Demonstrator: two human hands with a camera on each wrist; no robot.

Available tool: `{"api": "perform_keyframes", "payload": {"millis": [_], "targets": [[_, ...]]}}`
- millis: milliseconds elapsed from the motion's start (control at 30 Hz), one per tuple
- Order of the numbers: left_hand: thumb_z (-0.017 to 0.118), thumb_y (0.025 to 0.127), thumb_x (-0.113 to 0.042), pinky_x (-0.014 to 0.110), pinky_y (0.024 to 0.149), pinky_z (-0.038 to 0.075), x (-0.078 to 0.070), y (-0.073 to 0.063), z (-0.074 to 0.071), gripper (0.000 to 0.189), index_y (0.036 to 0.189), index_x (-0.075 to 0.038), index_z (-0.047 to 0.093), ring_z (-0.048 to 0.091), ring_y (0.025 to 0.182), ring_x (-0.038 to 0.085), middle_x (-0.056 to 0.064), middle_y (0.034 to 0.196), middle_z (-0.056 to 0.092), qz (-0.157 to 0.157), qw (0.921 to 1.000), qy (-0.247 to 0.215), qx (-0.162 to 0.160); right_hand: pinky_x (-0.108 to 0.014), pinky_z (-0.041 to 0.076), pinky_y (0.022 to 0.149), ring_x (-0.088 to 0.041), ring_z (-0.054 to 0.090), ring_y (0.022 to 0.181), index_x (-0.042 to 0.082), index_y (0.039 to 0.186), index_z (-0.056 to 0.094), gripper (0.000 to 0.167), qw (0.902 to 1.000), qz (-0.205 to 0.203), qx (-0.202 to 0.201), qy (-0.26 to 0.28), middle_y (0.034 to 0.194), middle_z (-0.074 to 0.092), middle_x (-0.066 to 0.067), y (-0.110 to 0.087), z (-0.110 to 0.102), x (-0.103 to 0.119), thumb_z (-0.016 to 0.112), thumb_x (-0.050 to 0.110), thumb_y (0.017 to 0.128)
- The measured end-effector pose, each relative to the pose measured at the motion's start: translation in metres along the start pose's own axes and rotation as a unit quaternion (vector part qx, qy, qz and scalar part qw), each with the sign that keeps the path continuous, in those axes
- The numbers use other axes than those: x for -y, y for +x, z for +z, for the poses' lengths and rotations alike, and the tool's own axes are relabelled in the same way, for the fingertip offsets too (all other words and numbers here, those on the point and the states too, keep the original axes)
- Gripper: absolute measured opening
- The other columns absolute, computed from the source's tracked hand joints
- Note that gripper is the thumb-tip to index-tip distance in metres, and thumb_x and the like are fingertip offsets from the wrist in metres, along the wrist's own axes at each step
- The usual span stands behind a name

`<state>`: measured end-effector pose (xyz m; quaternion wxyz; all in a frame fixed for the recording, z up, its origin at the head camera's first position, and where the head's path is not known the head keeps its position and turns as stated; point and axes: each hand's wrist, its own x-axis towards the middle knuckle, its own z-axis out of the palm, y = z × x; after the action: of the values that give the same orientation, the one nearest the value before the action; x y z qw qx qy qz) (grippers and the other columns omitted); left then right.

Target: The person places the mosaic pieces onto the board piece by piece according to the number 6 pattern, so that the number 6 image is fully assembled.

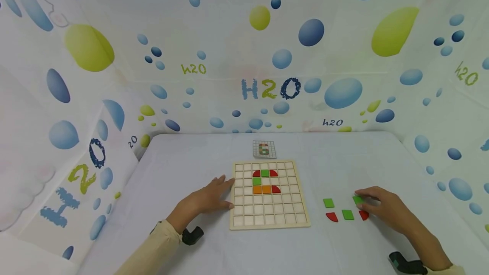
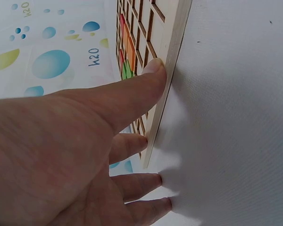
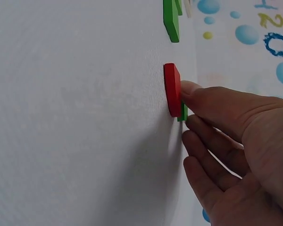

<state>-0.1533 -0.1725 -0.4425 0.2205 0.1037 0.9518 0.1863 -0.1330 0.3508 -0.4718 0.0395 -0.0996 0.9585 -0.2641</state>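
Ideally we lift level, right hand point(image 1: 386, 209) pinching a green square tile point(image 1: 357, 200); left hand point(image 1: 206, 197) spread against the pale wooden gridboard point(image 1: 268, 210).

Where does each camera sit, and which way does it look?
Head: on the head, facing forward and down at the board; left hand and right hand show.
Left wrist: worn there, facing the board's edge; left hand shows.
Right wrist: worn there, facing a red piece; right hand shows.
Head and left wrist both show the board.
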Motion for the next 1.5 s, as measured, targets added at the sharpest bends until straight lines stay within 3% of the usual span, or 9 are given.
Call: {"api": "perform_keyframes", "payload": {"millis": [667, 933, 1500], "targets": [[0.080, 0.094, -0.039, 0.067, 0.123, 0.029, -0.004, -0.002, -0.004, 0.087, 0.166, -0.016, 0.036, 0.019, 0.161, 0.045, 0.021, 0.173, 0.024, 0.001, 1.0000, -0.006, 0.003, -0.062, 0.055, 0.097, -0.044, 0.066, 0.116, 0.005, 0.120, 0.075, 0.033, 0.9989, -0.032, -0.012, -0.031, 0.117, 0.072, -0.014, 0.002, -0.002, -0.001, 0.084, 0.015, 0.090], [0.081, 0.094, -0.039, 0.068, 0.122, 0.030, -0.003, -0.003, -0.004, 0.087, 0.165, -0.016, 0.037, 0.019, 0.161, 0.045, 0.021, 0.173, 0.025, 0.003, 1.0000, -0.009, -0.001, -0.059, 0.057, 0.095, -0.040, 0.068, 0.111, 0.003, 0.119, 0.075, 0.032, 0.9992, -0.023, -0.011, -0.031, 0.114, 0.071, -0.012, 0.004, 0.002, -0.003, 0.082, 0.014, 0.090], [0.081, 0.093, -0.039, 0.068, 0.122, 0.030, -0.003, 0.000, -0.002, 0.087, 0.165, -0.018, 0.038, 0.020, 0.160, 0.045, 0.020, 0.173, 0.026, 0.000, 1.0000, -0.006, -0.005, -0.064, 0.054, 0.098, -0.048, 0.065, 0.118, -0.001, 0.124, 0.071, 0.035, 0.9996, 0.011, -0.010, -0.026, 0.123, 0.069, -0.024, 0.009, 0.004, 0.001, 0.079, 0.013, 0.094]]}}
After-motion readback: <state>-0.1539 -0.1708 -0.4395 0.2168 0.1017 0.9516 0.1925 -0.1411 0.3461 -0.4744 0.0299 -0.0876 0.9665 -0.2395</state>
